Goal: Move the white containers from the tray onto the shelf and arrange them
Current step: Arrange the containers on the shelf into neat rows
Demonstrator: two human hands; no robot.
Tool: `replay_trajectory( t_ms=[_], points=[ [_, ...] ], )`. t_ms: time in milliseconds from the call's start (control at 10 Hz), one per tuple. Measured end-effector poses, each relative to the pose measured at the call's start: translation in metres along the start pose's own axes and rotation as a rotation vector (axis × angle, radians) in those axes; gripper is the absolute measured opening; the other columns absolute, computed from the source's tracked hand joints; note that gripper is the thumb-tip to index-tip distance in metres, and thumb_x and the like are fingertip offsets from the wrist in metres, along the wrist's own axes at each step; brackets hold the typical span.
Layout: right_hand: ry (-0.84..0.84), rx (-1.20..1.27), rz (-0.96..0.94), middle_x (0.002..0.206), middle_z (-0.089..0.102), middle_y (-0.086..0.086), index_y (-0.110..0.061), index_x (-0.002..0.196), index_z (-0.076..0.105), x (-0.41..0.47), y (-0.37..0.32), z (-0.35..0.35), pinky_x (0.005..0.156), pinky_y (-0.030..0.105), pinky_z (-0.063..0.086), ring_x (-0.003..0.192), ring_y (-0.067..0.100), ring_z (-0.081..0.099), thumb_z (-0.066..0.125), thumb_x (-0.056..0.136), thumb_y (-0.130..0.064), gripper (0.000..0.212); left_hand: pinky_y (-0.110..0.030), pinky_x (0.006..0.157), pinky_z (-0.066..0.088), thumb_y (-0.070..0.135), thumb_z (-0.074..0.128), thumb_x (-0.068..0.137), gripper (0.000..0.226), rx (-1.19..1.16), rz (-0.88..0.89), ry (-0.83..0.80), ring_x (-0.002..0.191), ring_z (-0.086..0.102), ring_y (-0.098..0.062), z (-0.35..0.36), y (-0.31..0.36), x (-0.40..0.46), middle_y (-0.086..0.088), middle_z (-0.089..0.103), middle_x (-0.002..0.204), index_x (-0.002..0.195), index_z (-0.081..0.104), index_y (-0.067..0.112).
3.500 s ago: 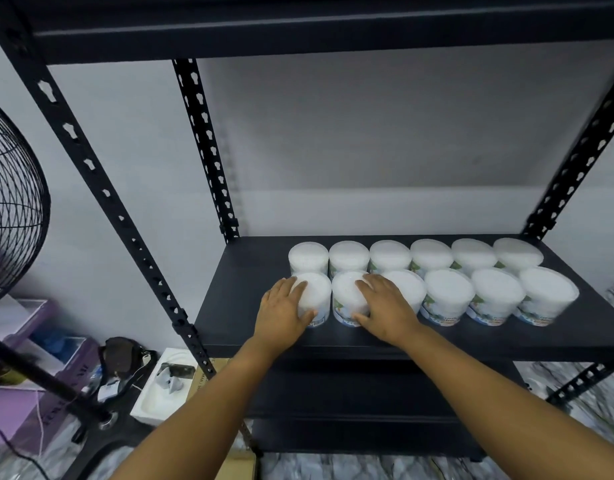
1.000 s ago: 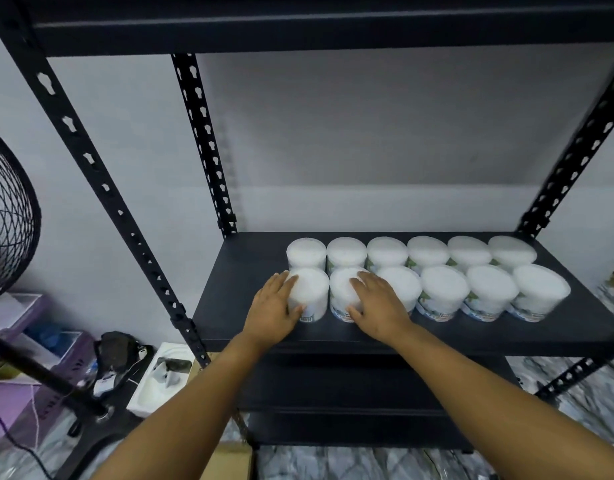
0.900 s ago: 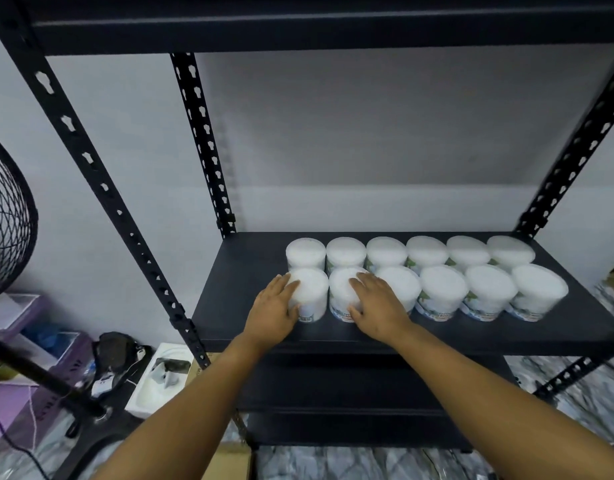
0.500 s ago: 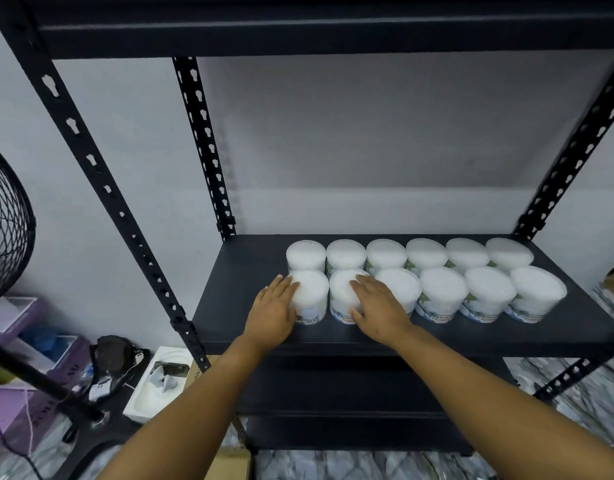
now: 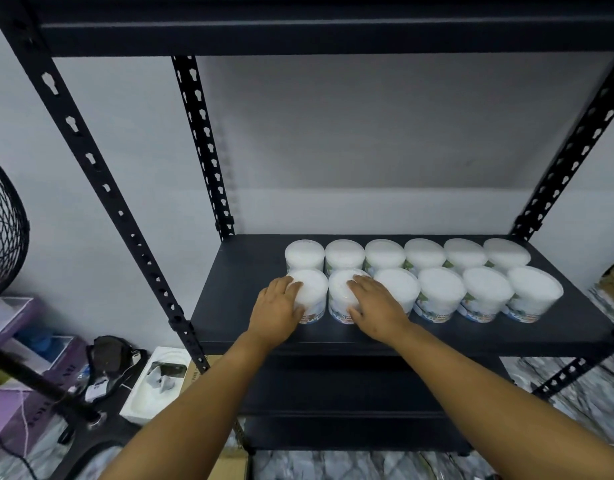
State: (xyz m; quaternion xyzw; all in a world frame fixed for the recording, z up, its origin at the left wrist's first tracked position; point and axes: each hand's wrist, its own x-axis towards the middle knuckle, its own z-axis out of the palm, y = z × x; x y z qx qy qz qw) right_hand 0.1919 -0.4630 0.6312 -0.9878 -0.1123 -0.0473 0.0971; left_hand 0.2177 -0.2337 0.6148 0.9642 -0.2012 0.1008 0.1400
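Observation:
Several white containers stand in two rows on the black shelf [image 5: 239, 289], a back row [image 5: 385, 252] and a front row [image 5: 440, 289]. My left hand [image 5: 276, 308] rests against the left and front side of the front-left container [image 5: 314, 292], fingers laid over its rim. Against the second front container [image 5: 340, 289] lies my right hand [image 5: 376, 306], with its fingers on the lid. Both containers stand upright, touching their neighbours. No tray is in view.
Another black shelf [image 5: 333, 26] runs overhead, and a lower one [image 5: 333, 393] sits under my arms. Perforated uprights [image 5: 201, 147] frame the bay. On the left are a fan [image 5: 4, 230], purple boxes [image 5: 11, 320], a black bag [image 5: 108, 355] and a white box [image 5: 156, 382].
My hands have stayed on the same two front containers. Only the view has shifted slightly.

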Motion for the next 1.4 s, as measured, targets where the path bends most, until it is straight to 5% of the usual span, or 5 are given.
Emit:
replay_trajectory(
  t_ms=[900,1400],
  points=[
    [-0.021,0.027,0.002,0.155,0.026,0.010,-0.006,0.146,0.029,0.001,0.000,-0.006,0.116,0.026,0.011,0.143,0.021,0.021,0.051,0.095,-0.032,0.061,-0.038,0.107,0.029,0.039,0.056,0.089,0.051,0.008,0.006,0.005,0.129,0.039,-0.025,-0.004,-0.001,0.004,-0.007,0.045,0.141,0.134,0.049,0.015],
    [-0.012,0.003,0.076,0.156,0.022,0.010,-0.010,0.148,0.023,-0.008,0.004,-0.010,0.118,0.037,0.014,0.144,0.023,0.017,0.042,0.094,-0.052,0.071,-0.039,0.117,0.013,0.053,0.040,0.094,0.065,-0.020,-0.023,0.008,0.145,0.018,-0.024,-0.005,0.012,0.005,-0.008,0.027,0.155,0.145,0.033,0.013]
  ],
)
